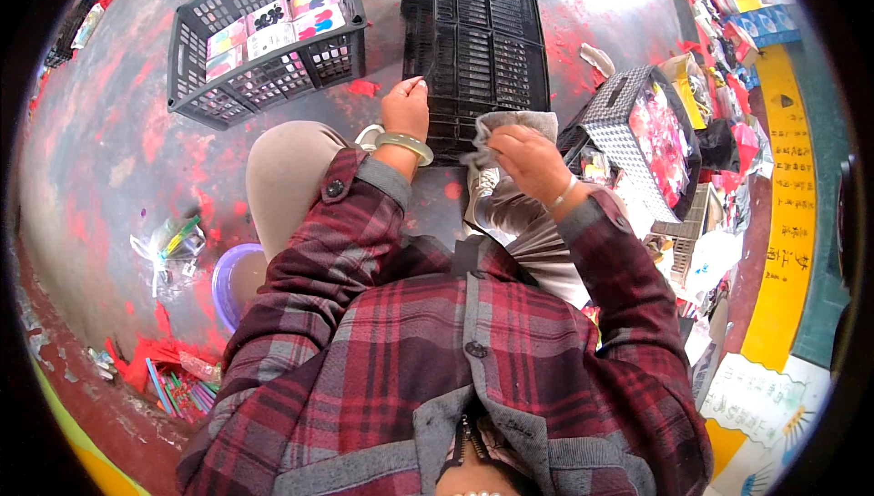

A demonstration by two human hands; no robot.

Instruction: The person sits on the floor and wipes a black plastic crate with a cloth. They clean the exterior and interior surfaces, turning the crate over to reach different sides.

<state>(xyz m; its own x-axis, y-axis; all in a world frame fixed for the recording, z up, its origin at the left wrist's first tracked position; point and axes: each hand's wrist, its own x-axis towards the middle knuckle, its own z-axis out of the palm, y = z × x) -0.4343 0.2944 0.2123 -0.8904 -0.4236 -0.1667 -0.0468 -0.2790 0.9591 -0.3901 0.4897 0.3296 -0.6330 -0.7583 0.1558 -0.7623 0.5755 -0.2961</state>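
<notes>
Grey cloth [510, 127] pinched in the right hand [528, 161], pressed to the near end of a black slatted crate [478, 32].
The left hand [406, 106], fingers curled with a thin thing nipped at their tips, rests on the crate's edge, seemingly to steady it. Left of it on the floor [109, 141] stands a grey basket [264, 36] of coloured packs; a perforated bin [637, 146] sits right.

Stockroom floor: goods-filled plastic crates [264, 36], packaged wares [660, 136].
</notes>
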